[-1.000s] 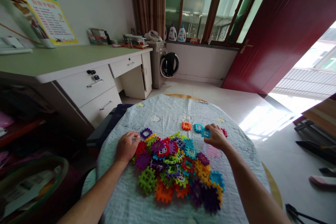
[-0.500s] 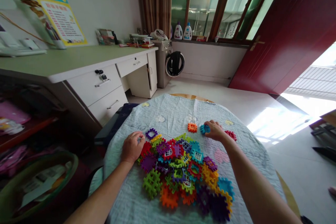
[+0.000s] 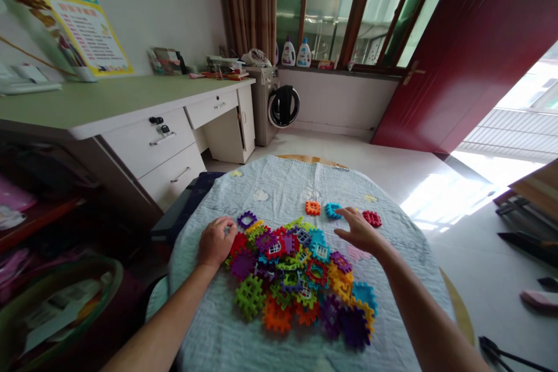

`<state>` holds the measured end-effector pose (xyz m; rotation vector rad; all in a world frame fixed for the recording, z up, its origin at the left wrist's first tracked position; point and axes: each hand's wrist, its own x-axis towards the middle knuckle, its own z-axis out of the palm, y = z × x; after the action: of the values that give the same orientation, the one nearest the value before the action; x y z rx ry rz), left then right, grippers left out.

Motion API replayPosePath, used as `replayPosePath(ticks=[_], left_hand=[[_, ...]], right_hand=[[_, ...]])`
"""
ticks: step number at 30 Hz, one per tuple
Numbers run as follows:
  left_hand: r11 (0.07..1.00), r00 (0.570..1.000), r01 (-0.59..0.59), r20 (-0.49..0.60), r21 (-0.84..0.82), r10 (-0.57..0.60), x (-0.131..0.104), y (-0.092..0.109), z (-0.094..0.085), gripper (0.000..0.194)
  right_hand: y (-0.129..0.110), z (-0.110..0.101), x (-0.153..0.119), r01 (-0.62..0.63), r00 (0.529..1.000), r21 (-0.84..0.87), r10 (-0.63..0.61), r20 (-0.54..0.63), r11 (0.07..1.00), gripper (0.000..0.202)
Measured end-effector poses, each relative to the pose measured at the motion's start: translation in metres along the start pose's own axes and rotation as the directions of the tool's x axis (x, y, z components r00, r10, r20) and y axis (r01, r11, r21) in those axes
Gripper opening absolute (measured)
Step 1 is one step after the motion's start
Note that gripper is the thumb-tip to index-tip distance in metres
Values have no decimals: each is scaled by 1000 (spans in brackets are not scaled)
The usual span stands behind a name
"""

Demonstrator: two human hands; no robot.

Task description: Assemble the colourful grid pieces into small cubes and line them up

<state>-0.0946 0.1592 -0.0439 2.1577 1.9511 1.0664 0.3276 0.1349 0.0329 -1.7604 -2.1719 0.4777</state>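
Note:
A heap of colourful plastic interlocking blocks, among them a green block (image 3: 250,297) and a dark purple block (image 3: 355,325), lies in the middle of the round table. My left hand (image 3: 215,239) rests on the cloth at the heap's left edge, beside a red block (image 3: 238,243). Its fingers are loosely curved, with a gap at the thumb and nothing visible in them. Beyond the heap, my right hand (image 3: 360,229) is open, thumb apart, its fingertips at the edge of a blue window block (image 3: 333,211). An orange window block (image 3: 313,208) and a red block (image 3: 372,219) lie either side.
A pale blue cloth (image 3: 279,183) covers the table. To the left stand a desk with drawers (image 3: 170,145) and a bin (image 3: 108,285). Behind are a washing machine (image 3: 264,104) with its door ajar and a red door (image 3: 436,70).
My right hand has let go of the blue window block, which now lies beside the orange one, and its fingers have opened. My left hand stays by the heap. The view has shifted slightly.

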Motion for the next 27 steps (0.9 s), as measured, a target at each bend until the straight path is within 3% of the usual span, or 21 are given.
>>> replayPosePath(ticks=[4,7,12,19,25,27], left_hand=[[1000,1000,12,2,5,-12,1,-2,2,23],[1000,1000,16,1,4,-16,1,-3,2,22],[1000,1000,8,-16,-3,-9,2,-2,2,22],[1000,1000,10,-9,1,-10,2,-4,3,25],[1000,1000,17,-8,-2,-17,2,-2,2,24],[1000,1000,15,-5,-4,-15,2,-2,1,24]], right_hand=[[-17,-6,-48,-66,977,149,33,211,987,46],[-27,-7,-71,-73,970,167,31,241,983,50],[-30,3,-80,-16,979,89,-2,205,996,53],[-30,16,-72,-8,988,92,-6,156,996,33],[-19,27,-67,71,997,191,-71,-10,979,44],[-18,29,-65,89,995,205,-78,-62,975,39]])
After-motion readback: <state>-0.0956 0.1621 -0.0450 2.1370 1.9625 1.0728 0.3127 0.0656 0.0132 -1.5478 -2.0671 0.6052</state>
